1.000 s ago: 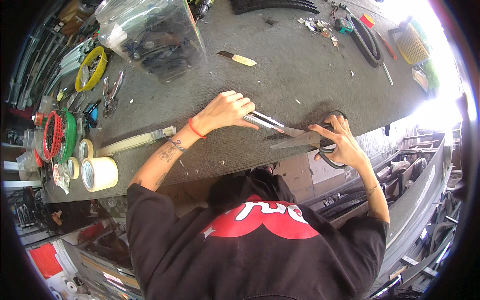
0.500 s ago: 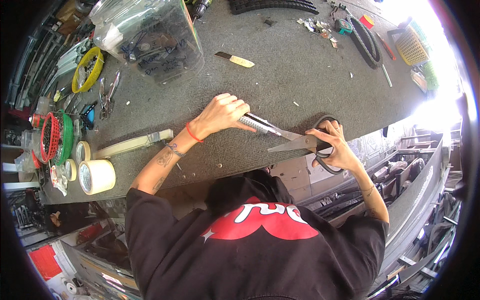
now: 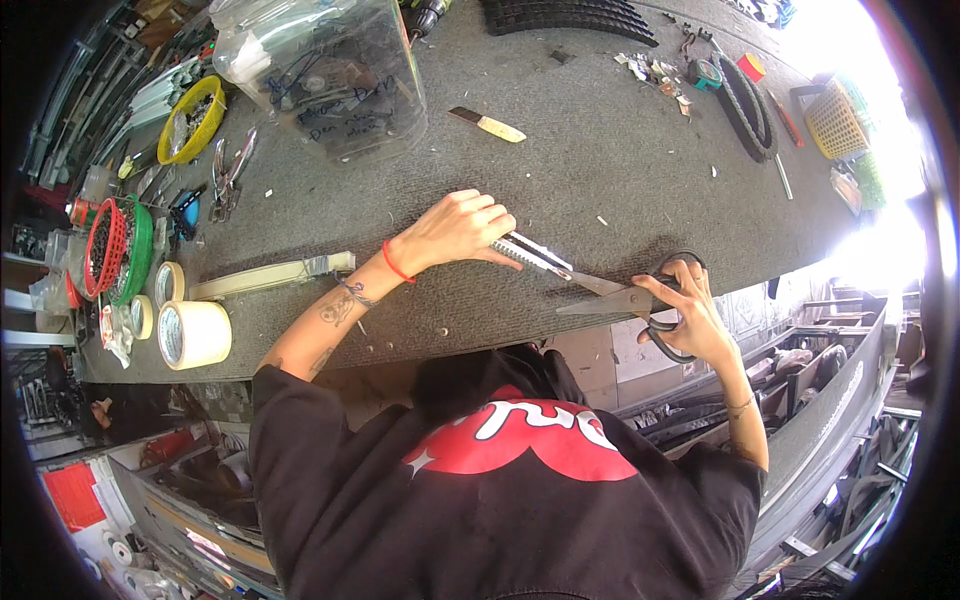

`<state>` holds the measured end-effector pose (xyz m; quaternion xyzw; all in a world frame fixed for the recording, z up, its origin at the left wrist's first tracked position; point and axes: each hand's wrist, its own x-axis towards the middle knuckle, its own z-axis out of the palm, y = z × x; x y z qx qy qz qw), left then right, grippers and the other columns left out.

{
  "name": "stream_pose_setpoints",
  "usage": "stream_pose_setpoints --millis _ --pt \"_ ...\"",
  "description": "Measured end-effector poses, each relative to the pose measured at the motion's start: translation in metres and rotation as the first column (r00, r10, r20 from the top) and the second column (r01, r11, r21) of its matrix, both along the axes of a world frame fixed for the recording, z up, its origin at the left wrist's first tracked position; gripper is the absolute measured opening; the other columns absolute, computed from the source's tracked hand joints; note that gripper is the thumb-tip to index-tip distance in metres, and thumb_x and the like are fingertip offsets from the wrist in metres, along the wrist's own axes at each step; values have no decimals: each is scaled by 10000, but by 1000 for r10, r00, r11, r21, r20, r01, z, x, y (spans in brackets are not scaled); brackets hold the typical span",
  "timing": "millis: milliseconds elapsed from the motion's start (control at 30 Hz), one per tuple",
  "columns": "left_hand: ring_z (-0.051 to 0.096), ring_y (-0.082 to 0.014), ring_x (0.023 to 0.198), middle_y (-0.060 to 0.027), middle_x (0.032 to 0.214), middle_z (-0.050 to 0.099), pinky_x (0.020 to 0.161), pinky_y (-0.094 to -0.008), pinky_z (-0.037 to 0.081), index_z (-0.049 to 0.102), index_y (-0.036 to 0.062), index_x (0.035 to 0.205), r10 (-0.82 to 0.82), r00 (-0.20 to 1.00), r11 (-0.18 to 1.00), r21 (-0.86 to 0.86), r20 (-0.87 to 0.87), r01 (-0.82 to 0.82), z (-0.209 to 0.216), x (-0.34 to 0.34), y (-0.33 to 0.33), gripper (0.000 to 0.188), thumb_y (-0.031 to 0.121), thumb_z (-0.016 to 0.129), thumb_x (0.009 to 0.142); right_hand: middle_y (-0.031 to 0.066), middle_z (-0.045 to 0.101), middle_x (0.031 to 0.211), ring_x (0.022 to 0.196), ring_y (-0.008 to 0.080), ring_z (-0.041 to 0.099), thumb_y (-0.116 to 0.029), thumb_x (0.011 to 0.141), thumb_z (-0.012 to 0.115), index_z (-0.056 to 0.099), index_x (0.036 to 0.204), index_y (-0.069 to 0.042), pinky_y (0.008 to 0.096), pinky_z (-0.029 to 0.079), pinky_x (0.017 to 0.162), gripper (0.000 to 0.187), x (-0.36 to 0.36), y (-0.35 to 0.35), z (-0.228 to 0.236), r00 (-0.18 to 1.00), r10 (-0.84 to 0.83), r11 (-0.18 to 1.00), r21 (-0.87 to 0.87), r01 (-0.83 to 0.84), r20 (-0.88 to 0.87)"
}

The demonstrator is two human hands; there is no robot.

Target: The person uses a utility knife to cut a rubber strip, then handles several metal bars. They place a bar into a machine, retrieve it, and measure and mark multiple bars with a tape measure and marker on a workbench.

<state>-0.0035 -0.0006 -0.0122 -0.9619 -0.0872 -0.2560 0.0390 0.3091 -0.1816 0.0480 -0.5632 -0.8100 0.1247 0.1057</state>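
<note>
My left hand (image 3: 458, 230) is closed around a narrow, light-coloured strip (image 3: 534, 254) with rows of small marks or holes along it. The strip points to the right, above the near part of the carpeted bench. Black-handled scissors (image 3: 618, 301) are in my right hand (image 3: 692, 312), with fingers through the loops. Their blades are spread apart, and the tip of the upper blade meets the strip's right end. Whether that blade lies inside or against the strip I cannot tell. Beyond my hands a knife with a pale yellow handle (image 3: 500, 129) lies on the bench.
A clear plastic bin (image 3: 390, 105) stands at the far left. Masking tape rolls (image 3: 205, 335), a long pale bar (image 3: 265, 277) and red (image 3: 104, 250) and yellow (image 3: 200, 125) baskets are on the left. At the right sit a tape measure (image 3: 705, 75) and a yellow basket (image 3: 838, 125).
Both hands, with the strip and the scissors, have shifted slightly right in the picture. The scissor blades appear a little less far apart. The head view has also shifted a bit.
</note>
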Motion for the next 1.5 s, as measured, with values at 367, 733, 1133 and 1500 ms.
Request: stream_pose_setpoints --millis 367,733,1133,1500 --pt "519 -138 628 3 650 488 585 -274 438 527 96 743 19 1000 999 25 6 -20 1 -3 -1 464 529 684 693 98 463 1034 1007 292 408 -281 503 856 598 1195 -162 421 329 908 749 -2 -4 -3 989 -11 998 -69 0 -146" --pt "533 -151 640 3 654 494 584 -282 441 546 102 726 111 994 994 24 -26 -110 -2 -1 -5 438 505 712 693 116 474 998 974 301 454 -252 602 808 528 1293 -168 411 387 863 750 -18 -15 8 988 -152 986 -71 149 -36" --pt "541 -157 628 1 656 504 572 -288 443 554 99 729 87 996 996 -3 -3 -88 0 2 -5 427 484 733 685 149 426 1048 1001 315 413 -281 643 793 398 1394 -169 436 345 888 857 -25 -21 28 982 -163 982 -78 171 98" --pt "552 -152 631 -1 664 512 572 -286 442 554 100 761 112 994 994 -1 10 -112 -2 2 -5 441 515 694 716 154 428 1059 1032 325 414 -289 616 798 366 1413 -157 448 330 946 916 -6 -29 44 970 -192 968 -135 213 150"
